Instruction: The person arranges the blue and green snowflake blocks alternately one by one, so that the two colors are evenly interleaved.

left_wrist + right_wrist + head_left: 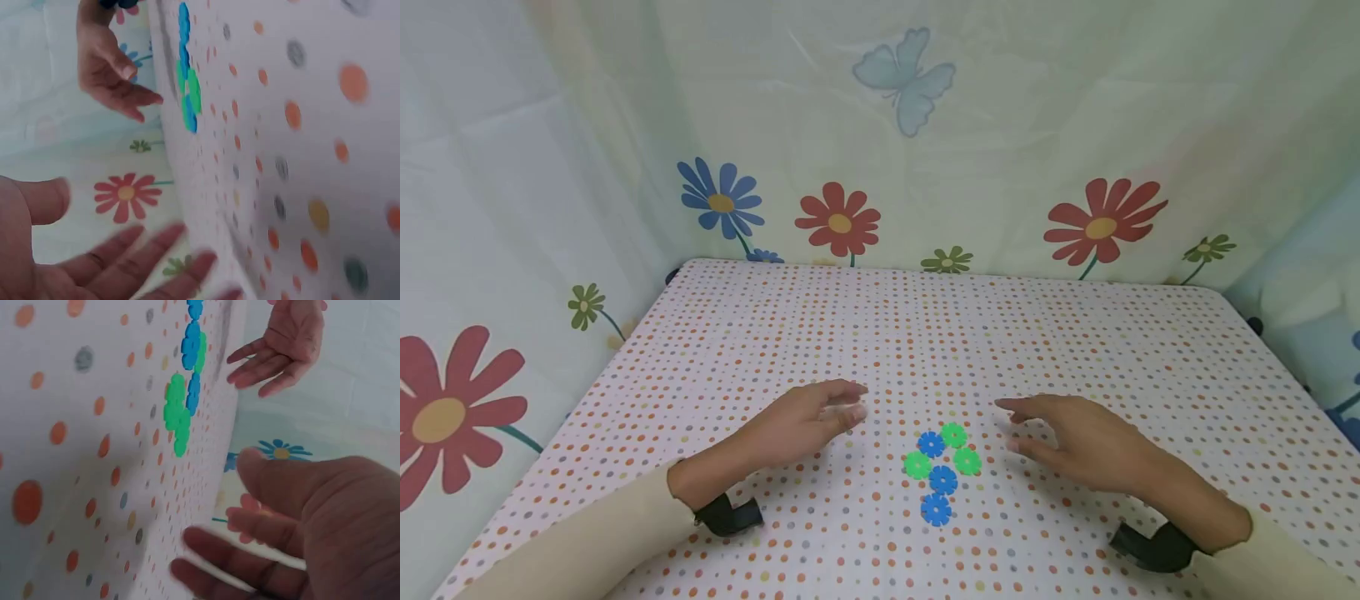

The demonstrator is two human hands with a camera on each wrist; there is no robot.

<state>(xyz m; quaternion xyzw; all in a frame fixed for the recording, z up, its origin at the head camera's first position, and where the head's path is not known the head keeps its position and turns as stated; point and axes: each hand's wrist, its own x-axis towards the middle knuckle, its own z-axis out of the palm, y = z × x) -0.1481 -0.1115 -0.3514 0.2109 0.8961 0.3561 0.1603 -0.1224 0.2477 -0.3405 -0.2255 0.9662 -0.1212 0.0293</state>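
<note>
Several flower-shaped discs lie flat on the dotted cloth between the hands: a blue disc [936, 509] nearest the body, another blue disc [943, 480] beyond it, then a green disc [917, 465], a green disc [967, 461], a blue disc [931, 444] and a green disc [953, 434]. To their left my left hand [801, 423] holds nothing, fingers spread in the left wrist view. On the right side my right hand [1086, 442] is also without any object, its fingers loosely extended. Neither hand touches the discs.
The table [790, 325] has a white cloth with coloured dots. Behind it and at both sides hang curtains [992, 158] printed with flowers and a butterfly. A black band [728, 515] is on the left wrist, another black band [1156, 547] on the right.
</note>
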